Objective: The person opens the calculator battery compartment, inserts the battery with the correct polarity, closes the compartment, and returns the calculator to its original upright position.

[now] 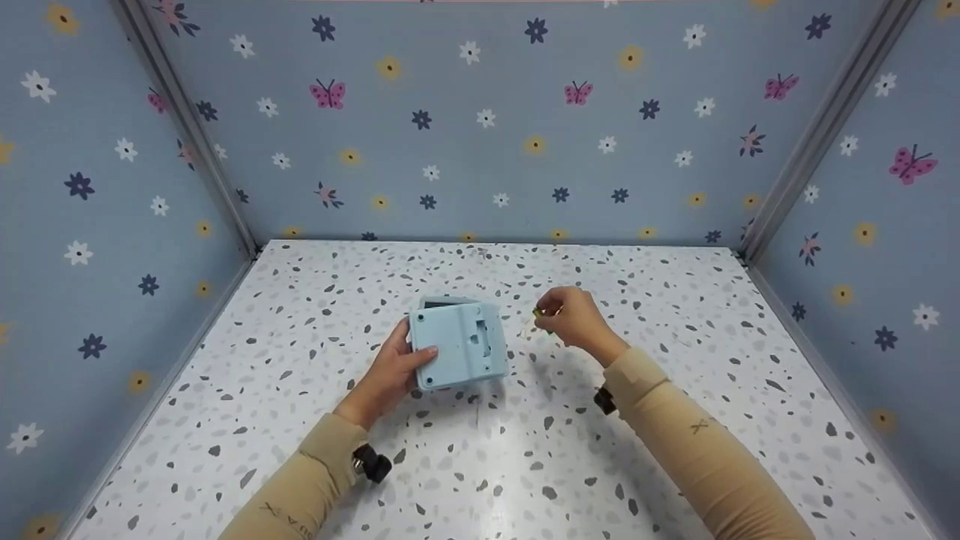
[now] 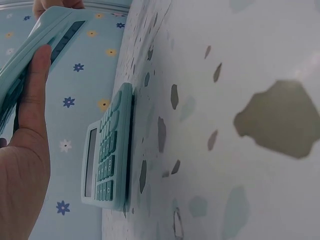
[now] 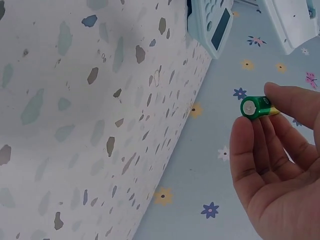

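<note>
My left hand (image 1: 391,369) grips a light blue calculator (image 1: 450,349) by its left edge, thumb across the back. The back faces up, with small dark feet at the corners and an uncovered battery compartment (image 1: 481,337) near the right side. A second light blue calculator (image 2: 109,155) lies on the table beneath it, keys and display up; in the head view it is mostly hidden behind the held one. To the right, my right hand (image 1: 576,321) pinches a small green and yellow battery (image 3: 256,108) between thumb and fingers, its flat silver end showing, apart from the calculator.
The white speckled table (image 1: 300,375) is bounded by flowered blue panels at the back (image 1: 480,165), left (image 1: 97,225) and right (image 1: 877,247). Metal corner posts stand at the back left (image 1: 199,142) and back right (image 1: 817,142).
</note>
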Demonstrator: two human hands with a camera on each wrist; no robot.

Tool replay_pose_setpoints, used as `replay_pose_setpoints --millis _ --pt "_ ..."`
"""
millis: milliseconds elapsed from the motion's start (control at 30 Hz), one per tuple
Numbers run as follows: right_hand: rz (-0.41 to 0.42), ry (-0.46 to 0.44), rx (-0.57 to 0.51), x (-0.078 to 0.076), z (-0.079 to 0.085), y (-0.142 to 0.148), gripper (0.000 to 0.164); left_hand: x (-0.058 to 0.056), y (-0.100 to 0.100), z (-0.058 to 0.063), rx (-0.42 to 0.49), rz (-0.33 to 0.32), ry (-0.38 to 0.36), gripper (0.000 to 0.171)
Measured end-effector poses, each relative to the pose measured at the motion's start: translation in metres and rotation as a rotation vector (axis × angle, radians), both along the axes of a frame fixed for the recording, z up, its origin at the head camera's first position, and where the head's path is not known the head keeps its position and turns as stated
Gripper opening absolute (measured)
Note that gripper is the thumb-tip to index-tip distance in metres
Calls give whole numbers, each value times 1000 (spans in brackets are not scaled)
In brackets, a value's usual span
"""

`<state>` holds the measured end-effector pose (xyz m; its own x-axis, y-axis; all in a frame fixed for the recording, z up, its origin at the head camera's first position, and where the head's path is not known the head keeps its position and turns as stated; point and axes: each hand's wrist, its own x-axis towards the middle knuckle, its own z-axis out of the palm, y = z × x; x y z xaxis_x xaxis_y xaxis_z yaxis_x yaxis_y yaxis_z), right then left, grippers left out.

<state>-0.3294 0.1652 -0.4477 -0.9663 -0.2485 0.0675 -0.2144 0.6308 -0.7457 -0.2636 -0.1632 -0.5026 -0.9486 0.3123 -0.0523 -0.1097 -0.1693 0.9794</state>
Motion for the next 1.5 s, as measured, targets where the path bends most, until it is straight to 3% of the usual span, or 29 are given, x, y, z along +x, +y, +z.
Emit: replay_pose_setpoints --millis 400,700,1033,1500 --pt "-21 107 -64 12 3 4 17 -2 6 0 3 -9 21 80" --pt "-28 129 -83 20 1 5 12 -4 11 2 4 -4 2 82" --pt "-45 123 -100 33 9 2 16 -6 18 4 38 -52 45 82" --pt "-61 129 -224 43 9 3 14 -9 39 10 25 -76 36 80"
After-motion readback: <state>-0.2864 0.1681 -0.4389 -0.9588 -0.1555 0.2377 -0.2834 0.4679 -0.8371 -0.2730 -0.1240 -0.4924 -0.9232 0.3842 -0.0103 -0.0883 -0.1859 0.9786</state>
